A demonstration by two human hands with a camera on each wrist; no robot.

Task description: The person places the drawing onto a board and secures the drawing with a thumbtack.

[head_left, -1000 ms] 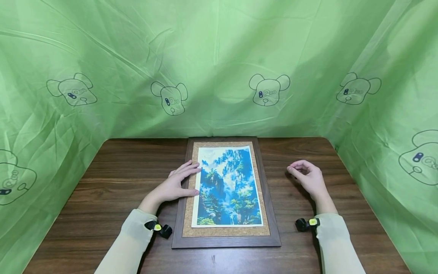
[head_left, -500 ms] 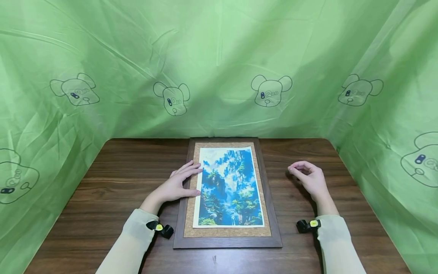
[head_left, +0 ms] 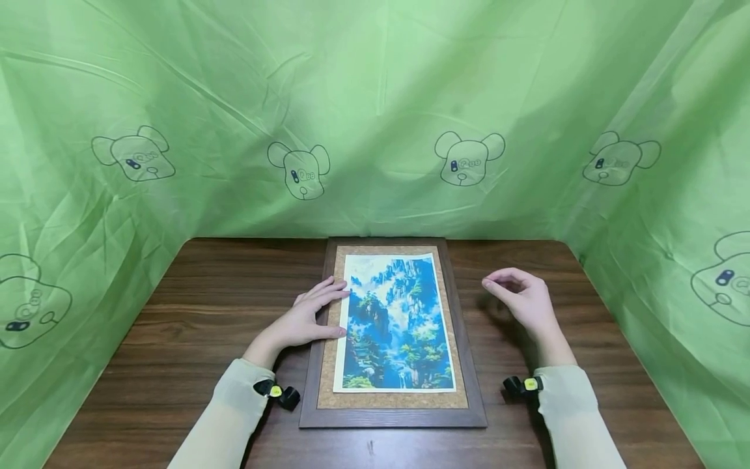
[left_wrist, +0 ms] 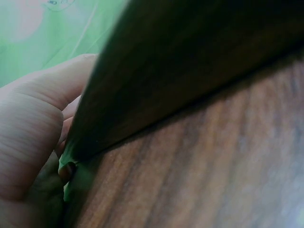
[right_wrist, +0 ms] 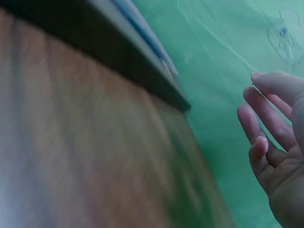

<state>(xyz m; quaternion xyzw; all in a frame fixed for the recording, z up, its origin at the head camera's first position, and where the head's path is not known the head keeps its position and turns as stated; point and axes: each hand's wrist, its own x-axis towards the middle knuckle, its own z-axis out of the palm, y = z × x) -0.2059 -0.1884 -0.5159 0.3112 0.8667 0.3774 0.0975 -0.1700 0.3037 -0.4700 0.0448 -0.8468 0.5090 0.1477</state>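
Note:
A blue landscape picture point(head_left: 398, 319) lies on a cork board point(head_left: 398, 400) with a dark wooden frame. Spread fingers of my left hand point(head_left: 299, 320) rest over the board's left side and touch the picture's left edge. To the right of the board, my right hand point(head_left: 523, 301) hovers above the table, its thumb and index fingertips together. In the right wrist view the same hand point(right_wrist: 280, 128) pinches a thin, pin-like thing point(right_wrist: 260, 91), too small to make out well. The left wrist view has the left hand point(left_wrist: 33, 123) partly behind the dark frame side point(left_wrist: 156, 71).
The brown wooden table point(head_left: 193, 312) carries the board near its middle, reaching almost to the back edge. Green cloth point(head_left: 375, 98) with printed bear heads hangs behind and on both sides.
My right hand has moved slightly left, nearer the board, with its thumb and index finger still pinched. My left hand stays on the picture's edge. The head view has shifted slightly.

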